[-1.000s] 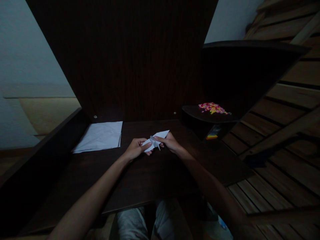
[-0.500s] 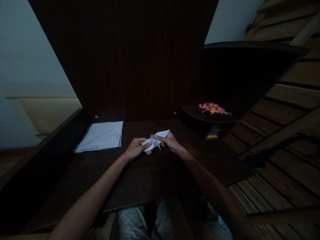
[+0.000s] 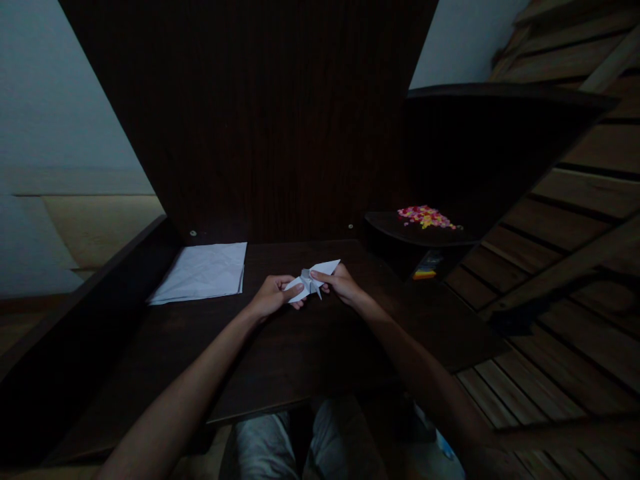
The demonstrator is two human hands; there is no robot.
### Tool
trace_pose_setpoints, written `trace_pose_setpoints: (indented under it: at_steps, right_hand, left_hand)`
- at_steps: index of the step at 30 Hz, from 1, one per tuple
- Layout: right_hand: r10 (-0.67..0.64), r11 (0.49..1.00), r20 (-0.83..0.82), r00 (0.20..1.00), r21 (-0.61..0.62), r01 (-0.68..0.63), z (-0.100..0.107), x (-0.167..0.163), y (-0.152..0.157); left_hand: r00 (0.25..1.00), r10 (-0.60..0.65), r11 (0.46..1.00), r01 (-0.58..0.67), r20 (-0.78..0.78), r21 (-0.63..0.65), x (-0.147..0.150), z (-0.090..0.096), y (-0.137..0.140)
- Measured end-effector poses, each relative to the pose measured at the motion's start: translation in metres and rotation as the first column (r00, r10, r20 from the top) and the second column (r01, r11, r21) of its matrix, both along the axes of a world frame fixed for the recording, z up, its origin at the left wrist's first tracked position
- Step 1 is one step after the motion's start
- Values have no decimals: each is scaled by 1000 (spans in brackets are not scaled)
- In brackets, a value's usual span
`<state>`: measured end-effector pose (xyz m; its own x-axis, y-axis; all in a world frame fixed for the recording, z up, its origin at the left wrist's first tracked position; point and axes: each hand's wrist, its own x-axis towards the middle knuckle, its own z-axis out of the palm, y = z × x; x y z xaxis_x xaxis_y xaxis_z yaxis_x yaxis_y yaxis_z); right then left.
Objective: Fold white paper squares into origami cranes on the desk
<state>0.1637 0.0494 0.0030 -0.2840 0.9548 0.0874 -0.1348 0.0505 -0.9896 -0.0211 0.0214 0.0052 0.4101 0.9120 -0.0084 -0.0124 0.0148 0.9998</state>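
Head view: left hand (image 3: 271,295) and right hand (image 3: 345,285) each pinch one side of the folded paper (image 3: 307,284) over the desk (image 3: 300,360), main folds apparently done, sides spread, anything left unclear.

The folded piece (image 3: 309,283) above the surface (image 3: 300,353) is plain matt paper. Surface itself looks like dark smooth wood, slight sheen. Stack (image 3: 203,272) on its left side: paper too, kinda wrinkled. Slats (image 3: 595,190) off its right edge, matt raw-looking wood.

Right hand (image 3: 344,284) — partly hidden behind folded paper (image 3: 307,283); colourful bits (image 3: 427,216) — too small to identify.
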Motion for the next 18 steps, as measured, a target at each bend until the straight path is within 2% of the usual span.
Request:
trace_pose_setpoints:
  at_steps: [18]
  right_hand:
    - [-12,1000,-23,1000,-13,12,0,1,0]
  left_hand:
    - [1000,15,1000,-15,-4,-11,0,3,-2]
